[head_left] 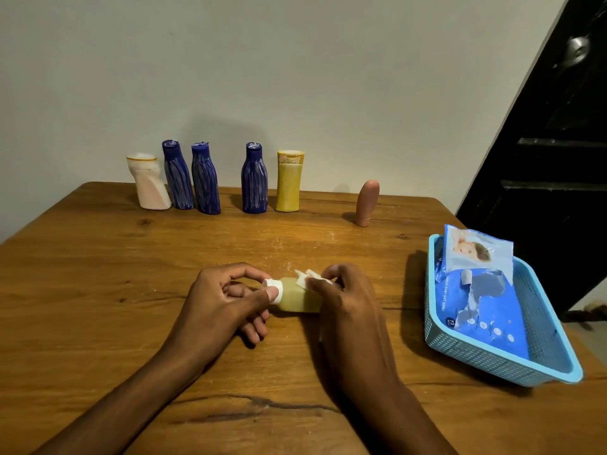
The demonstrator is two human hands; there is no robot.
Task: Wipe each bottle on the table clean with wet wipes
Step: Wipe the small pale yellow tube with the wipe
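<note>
Hands meet over the middle of the wooden table (98,290), working on a small pale yellow bottle (297,298) that lies on its side between them, its white cap (273,288) pointing left. The left hand (223,300) pinches that cap between thumb and forefinger, its other fingers curled loosely beneath. The right hand (345,300) has its fingers curled around the bottle's other end, pressing a crumpled white wipe (307,278) against the bottle's upper side; how far the wipe wraps underneath cannot be told. Along the far edge of the table, near the wall, stand six more bottles: a white bottle (149,183) leaning slightly, just beside it two blue bottles (179,177) (205,180) close together, then, after a gap, a third blue bottle (254,180) just beside a yellow bottle (289,182), and a pink bottle (367,203) well apart to the right (all three blue ones show pale streaks down their sides). On the right side of the table sits a light blue basket (492,359), holding a blue pack of wet wipes (483,310) with a lighter, smaller pack (476,251) propped at its far end.
</note>
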